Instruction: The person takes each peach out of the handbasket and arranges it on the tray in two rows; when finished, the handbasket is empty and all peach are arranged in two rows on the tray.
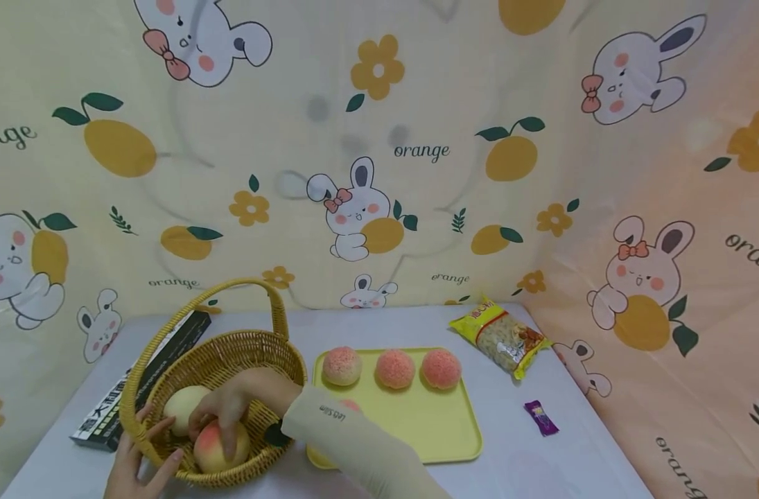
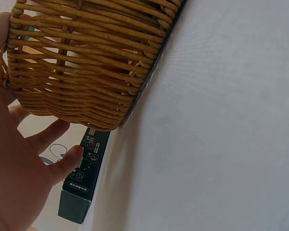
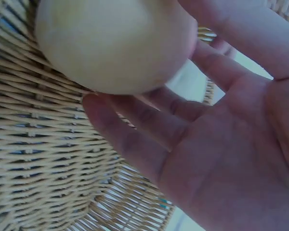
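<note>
My right hand (image 1: 234,405) reaches into the wicker basket (image 1: 292,360) and grips a pale peach with a pink blush (image 1: 209,454). In the right wrist view its fingers curl beneath the peach (image 3: 111,48), near the woven wall. Another pale, round fruit (image 1: 182,402) lies beside it in the basket, partly covered by the hand. At the basket's near left side, my left hand (image 1: 132,464) holds the rim by the foot of the arched handle. The left wrist view shows two of its fingers (image 2: 62,166) spread outside the weave.
Right of the basket, a yellow tray (image 1: 416,443) bears several pink fruits (image 1: 395,369), one partly behind the right sleeve. A yellow snack bag (image 1: 504,336) and a small purple packet (image 1: 541,418) lie farther right. A long black-and-white box (image 1: 105,419) lies behind the basket's left side.
</note>
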Tool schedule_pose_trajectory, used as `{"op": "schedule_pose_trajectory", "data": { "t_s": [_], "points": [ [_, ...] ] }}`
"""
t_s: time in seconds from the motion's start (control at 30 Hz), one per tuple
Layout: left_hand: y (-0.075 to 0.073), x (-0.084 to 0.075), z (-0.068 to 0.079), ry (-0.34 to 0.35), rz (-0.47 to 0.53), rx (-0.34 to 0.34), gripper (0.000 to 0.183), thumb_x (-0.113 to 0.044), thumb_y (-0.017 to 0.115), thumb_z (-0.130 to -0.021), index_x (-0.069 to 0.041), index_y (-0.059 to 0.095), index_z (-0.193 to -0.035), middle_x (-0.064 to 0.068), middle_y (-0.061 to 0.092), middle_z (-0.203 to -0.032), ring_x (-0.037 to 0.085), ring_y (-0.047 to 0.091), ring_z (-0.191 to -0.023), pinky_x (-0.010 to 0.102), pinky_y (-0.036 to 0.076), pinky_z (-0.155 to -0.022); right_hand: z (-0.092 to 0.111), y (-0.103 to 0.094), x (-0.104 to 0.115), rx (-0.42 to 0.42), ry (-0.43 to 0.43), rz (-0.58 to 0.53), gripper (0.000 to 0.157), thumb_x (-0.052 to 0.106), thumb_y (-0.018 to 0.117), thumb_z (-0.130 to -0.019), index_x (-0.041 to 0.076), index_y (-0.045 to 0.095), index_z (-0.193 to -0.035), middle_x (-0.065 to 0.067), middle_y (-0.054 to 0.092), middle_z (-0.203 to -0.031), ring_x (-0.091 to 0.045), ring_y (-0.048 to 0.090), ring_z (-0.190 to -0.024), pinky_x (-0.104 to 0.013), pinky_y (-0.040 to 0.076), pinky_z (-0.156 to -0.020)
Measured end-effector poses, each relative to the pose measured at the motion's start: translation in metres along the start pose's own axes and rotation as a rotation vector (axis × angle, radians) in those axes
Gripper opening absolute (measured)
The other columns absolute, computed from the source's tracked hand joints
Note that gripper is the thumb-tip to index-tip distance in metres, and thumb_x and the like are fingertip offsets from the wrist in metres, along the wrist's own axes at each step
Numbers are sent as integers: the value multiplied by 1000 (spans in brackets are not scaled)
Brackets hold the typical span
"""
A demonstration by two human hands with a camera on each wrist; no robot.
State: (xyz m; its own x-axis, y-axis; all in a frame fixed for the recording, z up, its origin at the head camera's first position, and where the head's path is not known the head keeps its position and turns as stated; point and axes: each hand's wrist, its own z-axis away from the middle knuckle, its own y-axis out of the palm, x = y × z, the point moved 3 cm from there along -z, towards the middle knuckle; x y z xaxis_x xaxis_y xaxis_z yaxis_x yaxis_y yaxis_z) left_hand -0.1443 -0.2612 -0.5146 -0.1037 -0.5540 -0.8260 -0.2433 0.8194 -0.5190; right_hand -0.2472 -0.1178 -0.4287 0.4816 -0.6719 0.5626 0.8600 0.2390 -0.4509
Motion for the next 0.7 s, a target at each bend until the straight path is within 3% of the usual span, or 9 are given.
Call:
{"op": "schedule_pose_trajectory", "data": {
  "t_s": [0.2,0.37,0.47,0.53,0.6,0.7],
  "points": [
    [-1,1,0,-7,8,1,52,-17,65,-97,14,49,-135,23,12,-160,38,-4,-149,74,11,-108,-5,1,0,-10,0,17,59,-2,78,-83,14,53,-134,14,46,-142,7,40,-124,-7,38,-86],
    [0,2,0,-17,1,5,53,-18,65,-97,14,49,-135,22,11,-160,38,-4,-149,75,13,-107,-8,2,-5,-49,-71,87,60,3,80,-83,13,55,-137,12,49,-144,6,39,-129,-4,32,-93],
    [0,2,1,-17,-4,-3,53,-19,65,-98,15,48,-135,21,11,-161,33,-5,-150,66,8,-114,-7,2,-8,-78,-113,113,63,6,81,-83,13,55,-141,10,49,-146,6,41,-128,-4,31,-94],
    [1,2,2,-4,-13,-14,52,-18,65,-98,15,48,-135,20,12,-160,29,-4,-150,48,5,-120,-5,1,-10,-106,-131,113,65,7,81,-83,14,54,-142,10,49,-146,5,42,-127,-4,32,-94],
    [1,1,2,10,-20,-20,51,-17,65,-97,15,49,-135,20,14,-160,27,-2,-150,39,3,-119,-1,-2,-13,-140,-154,100,66,8,82,-82,14,55,-142,10,50,-145,4,43,-127,-5,33,-95],
    [1,0,1,13,-26,-17,52,-18,65,-98,14,49,-135,21,15,-160,28,-2,-150,40,4,-119,5,-7,-16,-181,-196,88,65,9,83,-82,14,56,-141,10,52,-143,3,44,-126,-7,33,-95]
  ]
}}
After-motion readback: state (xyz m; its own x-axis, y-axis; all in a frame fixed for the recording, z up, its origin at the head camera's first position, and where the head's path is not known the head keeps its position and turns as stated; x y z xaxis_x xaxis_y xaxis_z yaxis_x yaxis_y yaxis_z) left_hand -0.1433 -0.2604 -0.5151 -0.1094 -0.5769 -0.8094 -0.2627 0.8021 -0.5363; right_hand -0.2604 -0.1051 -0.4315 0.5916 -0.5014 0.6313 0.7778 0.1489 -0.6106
